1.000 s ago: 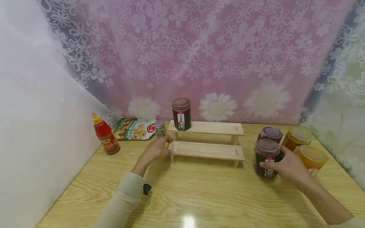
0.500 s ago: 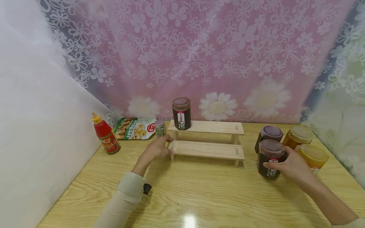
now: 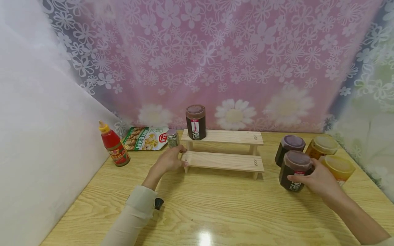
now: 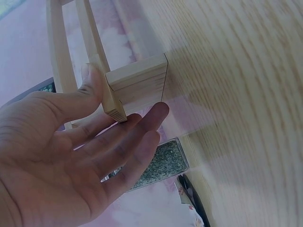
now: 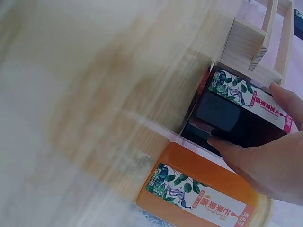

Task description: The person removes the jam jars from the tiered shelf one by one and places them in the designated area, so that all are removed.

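Note:
My left hand (image 3: 168,160) grips the left end of the lower board of a two-step wooden display rack (image 3: 223,161). In the left wrist view, the thumb lies along the board's edge (image 4: 97,75) and the other fingers reach past its end. With my right hand (image 3: 323,181) I hold a dark, faceted jam jar (image 3: 287,176), thumb in front and fingers around the right side. The jar leans slightly, its lid toward the right. In the right wrist view, its dark body (image 5: 220,111) is beside an orange jar (image 5: 189,182).
Behind the held jar stand a purple-lidded jar (image 3: 290,145), an amber jar (image 3: 321,148) and a yellow jar (image 3: 338,167). Another dark jar (image 3: 196,124) sits on the upper board. Leftward are a spice bottle (image 3: 173,138), a food packet (image 3: 146,138) and a red sauce bottle (image 3: 114,145).
My right hand has shifted a little to the right with the dark jar, which now leans slightly. More of the purple-lidded jar shows behind it. My left hand stays put on the rack.

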